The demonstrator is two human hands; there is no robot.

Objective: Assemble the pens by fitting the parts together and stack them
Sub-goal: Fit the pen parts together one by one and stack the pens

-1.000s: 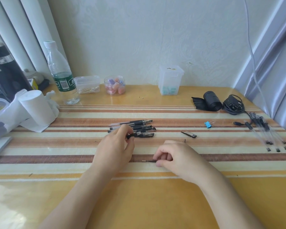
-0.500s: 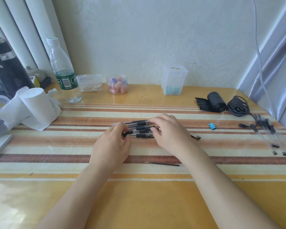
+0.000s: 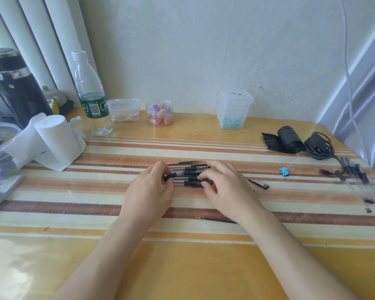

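Note:
A pile of black-and-clear pens (image 3: 187, 169) lies side by side on the striped tablecloth (image 3: 95, 191) at the centre. My left hand (image 3: 152, 191) pinches the black end of one pen (image 3: 168, 177), tilted slightly up off the pile's left side. My right hand (image 3: 225, 189) curls its fingertips over the right ends of the pens and seems to grip that same pen. A thin black refill (image 3: 214, 219) lies alone on the cloth, partly under my right wrist. A loose black pen cap (image 3: 259, 184) rests to the right of my right hand.
Several clear pens (image 3: 359, 182) lie at the right table edge beside a cable and charger (image 3: 318, 146). A blue binder clip (image 3: 284, 171) and a black roll (image 3: 288, 139) are nearby. A paper roll (image 3: 56, 139), a water bottle (image 3: 91, 98) and small plastic containers (image 3: 159, 112) stand at the back left.
My right hand let go of the thin refill near the front, left it on the cloth and moved up onto the pile's right end. My left hand stays on the pen's black end.

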